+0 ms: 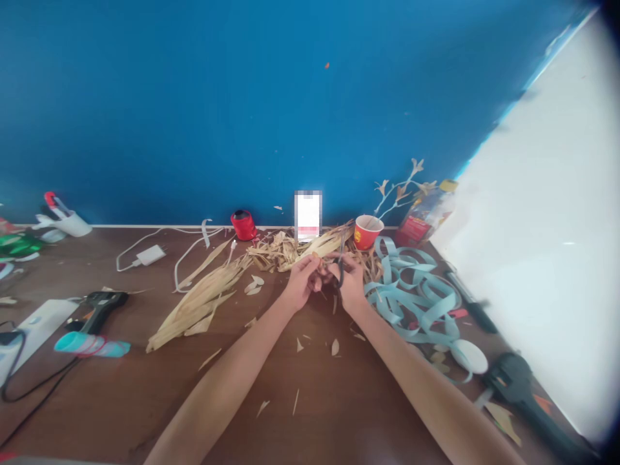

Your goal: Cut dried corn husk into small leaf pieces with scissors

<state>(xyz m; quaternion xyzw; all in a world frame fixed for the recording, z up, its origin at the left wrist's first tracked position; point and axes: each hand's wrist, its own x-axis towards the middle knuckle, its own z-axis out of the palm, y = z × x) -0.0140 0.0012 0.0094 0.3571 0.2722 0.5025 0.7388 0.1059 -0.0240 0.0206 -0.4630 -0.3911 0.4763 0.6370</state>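
Observation:
My left hand (302,281) is closed in a pinch at the middle of the table, on what looks like a small piece of dried corn husk (316,256); the fingers partly hide it. Close beside it, my right hand (351,281) grips scissors (340,274) by their dark handles, blades pointing up and away. Just beyond both hands lies a pile of dried husk (274,250), with a long pale strip (334,239) slanting over it. Small cut husk bits (335,347) are scattered on the brown table (271,433).
Left are a bundle of husks (198,303), a charger (150,255), a glue gun (104,307) and a blue roll (92,344). A red spool (243,225), a lit phone (308,216) and a red cup (368,231) stand behind. Tangled blue ribbon (423,290) lies right, near another glue gun (520,381).

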